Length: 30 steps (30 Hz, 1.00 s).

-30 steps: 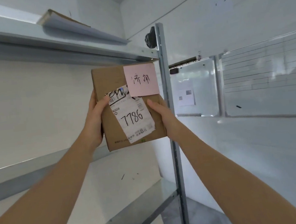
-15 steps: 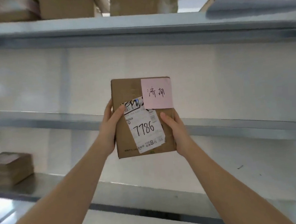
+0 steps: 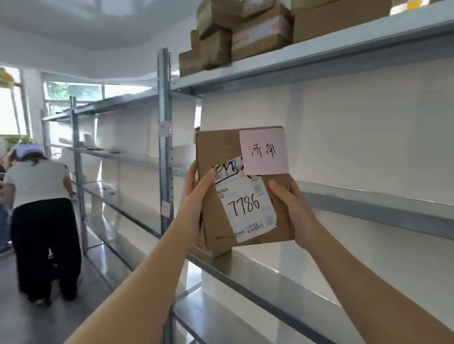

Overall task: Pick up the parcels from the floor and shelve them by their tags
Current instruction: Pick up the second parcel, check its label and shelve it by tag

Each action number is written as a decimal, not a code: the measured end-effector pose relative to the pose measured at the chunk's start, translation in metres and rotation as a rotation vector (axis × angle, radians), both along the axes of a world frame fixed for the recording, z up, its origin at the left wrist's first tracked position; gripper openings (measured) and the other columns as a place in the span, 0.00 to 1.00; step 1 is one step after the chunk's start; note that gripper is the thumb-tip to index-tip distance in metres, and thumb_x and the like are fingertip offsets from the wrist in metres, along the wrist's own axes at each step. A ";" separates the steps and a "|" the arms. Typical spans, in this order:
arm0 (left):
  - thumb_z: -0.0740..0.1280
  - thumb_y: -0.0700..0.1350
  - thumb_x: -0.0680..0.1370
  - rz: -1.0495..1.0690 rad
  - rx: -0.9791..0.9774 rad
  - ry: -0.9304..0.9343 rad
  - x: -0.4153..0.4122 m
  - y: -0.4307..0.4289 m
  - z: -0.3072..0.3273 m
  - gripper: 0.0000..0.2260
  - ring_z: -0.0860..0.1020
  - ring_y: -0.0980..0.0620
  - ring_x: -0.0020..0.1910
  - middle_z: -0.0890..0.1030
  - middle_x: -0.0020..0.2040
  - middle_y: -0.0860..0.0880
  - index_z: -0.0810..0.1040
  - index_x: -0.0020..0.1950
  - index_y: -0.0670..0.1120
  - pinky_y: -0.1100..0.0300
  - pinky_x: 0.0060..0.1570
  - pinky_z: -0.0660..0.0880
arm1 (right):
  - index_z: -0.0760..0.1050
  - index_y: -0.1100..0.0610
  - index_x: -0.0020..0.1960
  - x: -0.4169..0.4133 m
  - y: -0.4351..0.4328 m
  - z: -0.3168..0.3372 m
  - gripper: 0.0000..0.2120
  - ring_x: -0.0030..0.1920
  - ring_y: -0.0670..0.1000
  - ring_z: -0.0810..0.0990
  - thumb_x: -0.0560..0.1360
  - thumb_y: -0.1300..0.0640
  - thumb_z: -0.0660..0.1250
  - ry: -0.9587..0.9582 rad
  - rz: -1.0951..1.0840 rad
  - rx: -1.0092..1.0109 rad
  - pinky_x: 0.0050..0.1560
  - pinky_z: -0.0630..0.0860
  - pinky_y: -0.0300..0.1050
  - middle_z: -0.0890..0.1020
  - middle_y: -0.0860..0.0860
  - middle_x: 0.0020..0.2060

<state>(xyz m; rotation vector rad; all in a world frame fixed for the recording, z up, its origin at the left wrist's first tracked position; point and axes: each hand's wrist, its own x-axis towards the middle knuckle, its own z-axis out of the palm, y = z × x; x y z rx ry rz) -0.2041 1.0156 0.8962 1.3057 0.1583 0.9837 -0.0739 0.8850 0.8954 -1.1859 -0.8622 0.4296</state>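
A flat brown cardboard parcel (image 3: 218,156) is held upright in front of the metal shelving. It carries a pink handwritten tag (image 3: 263,151) at its top right and a white shipping label (image 3: 247,206) marked 7786. My left hand (image 3: 195,199) grips its left edge, thumb on the label. My right hand (image 3: 296,215) grips its lower right edge. Its bottom left corner hangs just above the middle shelf board (image 3: 286,279), where another box edge shows behind my left hand.
Several cardboard boxes (image 3: 261,24) are stacked on the top shelf (image 3: 319,52). A grey upright post (image 3: 166,139) with small pink tags stands left of the parcel. A person in a white top (image 3: 40,217) bends over in the aisle at left, with seated people beyond.
My view has swung left along the shelving, bringing the aisle, the person and the stacked boxes into sight. The parcel stays upright in both hands.
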 end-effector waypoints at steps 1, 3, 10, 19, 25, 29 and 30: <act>0.65 0.51 0.75 0.010 -0.009 0.005 -0.006 0.020 -0.001 0.24 0.82 0.47 0.46 0.82 0.51 0.47 0.63 0.71 0.55 0.52 0.43 0.80 | 0.67 0.45 0.70 -0.005 0.022 -0.001 0.24 0.50 0.54 0.83 0.76 0.51 0.65 0.005 0.014 -0.004 0.47 0.79 0.50 0.84 0.52 0.54; 0.64 0.52 0.75 0.031 -0.021 0.022 -0.015 0.060 -0.004 0.25 0.82 0.49 0.46 0.82 0.51 0.48 0.63 0.71 0.56 0.54 0.41 0.80 | 0.67 0.45 0.71 -0.013 0.064 -0.004 0.23 0.50 0.53 0.83 0.76 0.52 0.65 0.000 0.037 -0.011 0.44 0.78 0.48 0.84 0.50 0.52; 0.65 0.51 0.75 0.028 -0.050 0.022 -0.022 0.181 -0.023 0.26 0.83 0.49 0.45 0.82 0.54 0.46 0.63 0.72 0.55 0.56 0.39 0.81 | 0.67 0.46 0.71 -0.015 0.188 -0.023 0.24 0.50 0.54 0.83 0.76 0.51 0.64 0.045 0.058 -0.036 0.41 0.79 0.47 0.83 0.53 0.55; 0.64 0.53 0.76 0.095 -0.019 0.015 0.042 0.313 -0.005 0.25 0.82 0.48 0.47 0.82 0.50 0.48 0.63 0.71 0.53 0.53 0.46 0.81 | 0.69 0.48 0.70 0.051 0.317 0.008 0.23 0.43 0.49 0.84 0.75 0.50 0.66 -0.053 0.032 -0.056 0.37 0.80 0.43 0.84 0.49 0.48; 0.61 0.51 0.78 0.072 0.027 -0.086 0.112 0.382 0.053 0.22 0.84 0.54 0.39 0.82 0.48 0.50 0.61 0.71 0.51 0.59 0.35 0.80 | 0.71 0.48 0.68 0.118 0.393 0.070 0.22 0.51 0.52 0.84 0.76 0.46 0.65 -0.161 0.037 -0.085 0.43 0.80 0.44 0.83 0.53 0.58; 0.59 0.46 0.79 0.062 0.088 -0.160 0.156 0.417 0.074 0.23 0.83 0.53 0.42 0.81 0.50 0.51 0.57 0.73 0.56 0.56 0.39 0.81 | 0.77 0.50 0.62 0.157 0.424 0.097 0.16 0.41 0.50 0.85 0.77 0.47 0.63 -0.093 0.084 -0.162 0.40 0.80 0.43 0.87 0.51 0.46; 0.59 0.46 0.80 0.051 0.081 -0.161 0.166 0.425 0.075 0.22 0.82 0.52 0.44 0.80 0.50 0.51 0.58 0.72 0.57 0.56 0.40 0.82 | 0.79 0.50 0.58 0.167 0.431 0.100 0.13 0.38 0.49 0.86 0.77 0.47 0.63 -0.058 0.087 -0.191 0.38 0.81 0.42 0.87 0.50 0.41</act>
